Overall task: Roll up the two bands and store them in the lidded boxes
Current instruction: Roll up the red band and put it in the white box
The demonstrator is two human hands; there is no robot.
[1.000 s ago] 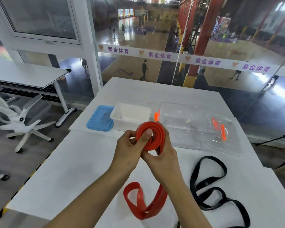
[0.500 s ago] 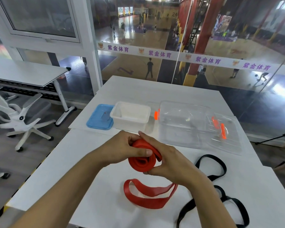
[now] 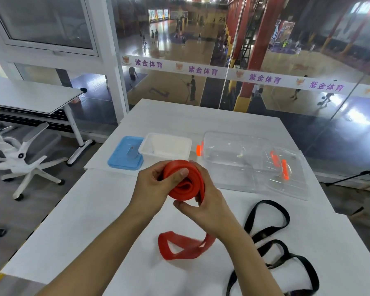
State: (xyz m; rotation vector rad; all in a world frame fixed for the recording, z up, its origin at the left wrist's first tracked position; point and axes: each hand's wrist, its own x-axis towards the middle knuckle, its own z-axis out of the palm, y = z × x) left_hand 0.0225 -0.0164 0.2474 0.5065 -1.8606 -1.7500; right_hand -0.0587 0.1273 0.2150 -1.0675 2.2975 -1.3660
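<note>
The red band [image 3: 186, 182]'s loose tail blurs beneath the right hand [image 3: 209, 208], whose fingers vanish behind the roll, and the black band [image 3: 269, 223] beside it runs off the bottom edge.

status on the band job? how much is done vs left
Done: nothing stored yet; the white box and clear box sit open and hold no band, blue lid and clear lid off beside them.
In hand: left hand and right hand grip the partly rolled red band; its tail lies loose on the table.
Left: finish this roll, roll the black band, box both, close lids.
</note>
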